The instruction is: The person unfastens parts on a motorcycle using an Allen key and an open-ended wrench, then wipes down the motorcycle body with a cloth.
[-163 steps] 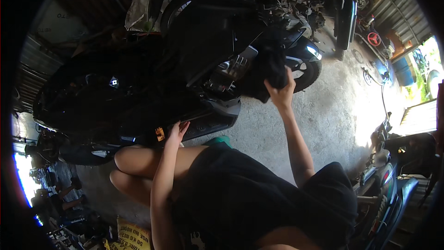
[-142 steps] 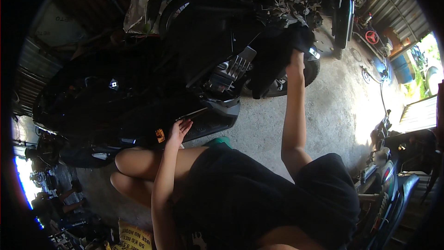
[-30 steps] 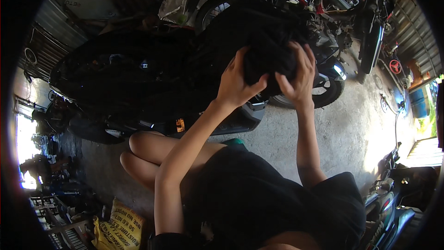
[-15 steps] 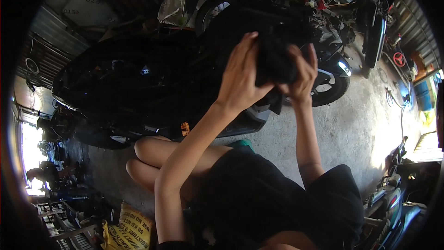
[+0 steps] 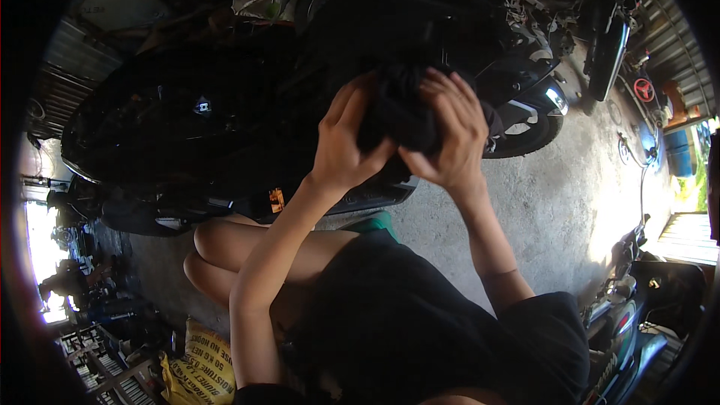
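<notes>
1. One large black motorcycle (image 5: 150,127), deep in shadow, stretching from the left past the middle; small orange patch (image 5: 277,199) low on the near side.
2. Yellow sack (image 5: 199,364) with dark print, at lower left.
3. Bent bare knees (image 5: 217,251), close beside the motorcycle.
4. Left hand (image 5: 339,146) gripping the left side of a black bundle (image 5: 409,109), fingers pointing upward, thumb at the lower edge.
5. Same bundle, soft and cloth-like, clasped between both hands over the motorcycle's dark flank; outline partly lost there, contact with the bodywork impossible to tell.
6. Right hand (image 5: 454,139) gripping the right side, fingers bent over the top, thumb near the left one.
7. Wheel (image 5: 541,140) with black tyre, right of the hands.
8. Rough grey concrete floor (image 5: 540,210), brightly lit farther right.
9. Red wheel-shaped piece (image 5: 643,90), well apart from the hands.
10. Blue barrel (image 5: 681,154) near the right rim.
</notes>
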### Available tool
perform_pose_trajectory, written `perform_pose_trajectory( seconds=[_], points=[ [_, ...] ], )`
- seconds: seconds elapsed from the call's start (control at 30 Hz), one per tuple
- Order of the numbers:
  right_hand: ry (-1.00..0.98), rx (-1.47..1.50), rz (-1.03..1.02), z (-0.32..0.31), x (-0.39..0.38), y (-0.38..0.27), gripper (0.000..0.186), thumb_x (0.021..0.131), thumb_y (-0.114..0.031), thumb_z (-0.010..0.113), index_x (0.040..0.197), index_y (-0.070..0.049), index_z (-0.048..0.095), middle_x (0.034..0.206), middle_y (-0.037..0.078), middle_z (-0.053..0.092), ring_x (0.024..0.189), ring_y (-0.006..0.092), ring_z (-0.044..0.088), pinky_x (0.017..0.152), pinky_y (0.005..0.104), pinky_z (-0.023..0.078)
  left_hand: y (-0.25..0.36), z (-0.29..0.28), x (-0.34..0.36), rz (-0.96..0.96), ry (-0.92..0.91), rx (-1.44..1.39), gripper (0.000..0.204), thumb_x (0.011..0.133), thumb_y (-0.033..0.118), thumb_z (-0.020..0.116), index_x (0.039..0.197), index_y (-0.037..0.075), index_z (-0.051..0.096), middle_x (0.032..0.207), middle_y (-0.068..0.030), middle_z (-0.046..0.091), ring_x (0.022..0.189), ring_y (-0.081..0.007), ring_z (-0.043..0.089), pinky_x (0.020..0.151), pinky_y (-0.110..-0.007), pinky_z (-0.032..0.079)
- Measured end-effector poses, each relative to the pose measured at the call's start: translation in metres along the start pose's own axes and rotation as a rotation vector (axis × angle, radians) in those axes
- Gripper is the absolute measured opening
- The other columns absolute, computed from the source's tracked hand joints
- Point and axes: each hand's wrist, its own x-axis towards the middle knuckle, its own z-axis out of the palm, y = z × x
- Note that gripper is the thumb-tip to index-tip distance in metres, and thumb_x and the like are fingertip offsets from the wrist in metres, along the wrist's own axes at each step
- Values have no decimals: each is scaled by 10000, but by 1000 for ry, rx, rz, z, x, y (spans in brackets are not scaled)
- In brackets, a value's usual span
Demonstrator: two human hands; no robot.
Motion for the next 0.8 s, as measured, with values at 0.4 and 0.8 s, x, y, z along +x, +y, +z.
perform_pose_trajectory(
  seconds=[0.4,0.8],
  points=[
    [-63,119,-161,90,-33,-50,503,601,-295,757,1015,-50,609,1042,102,638,1099,250,589,1045,388,412,-58,17,-143,-568,221,-334,594,907,366,578,1330,-16,409,1268,-116,526,1177,-191,502,1003,-325,400],
    [576,-69,-6,-37,29,-27,397,647,-51,609,1031,50,601,1076,196,636,1038,349,604,998,435,384,46,-7,52,444,283,277,306,663,29,633,968,9,645,1190,-131,559,1147,-368,524,1051,-474,335]
  ],
)
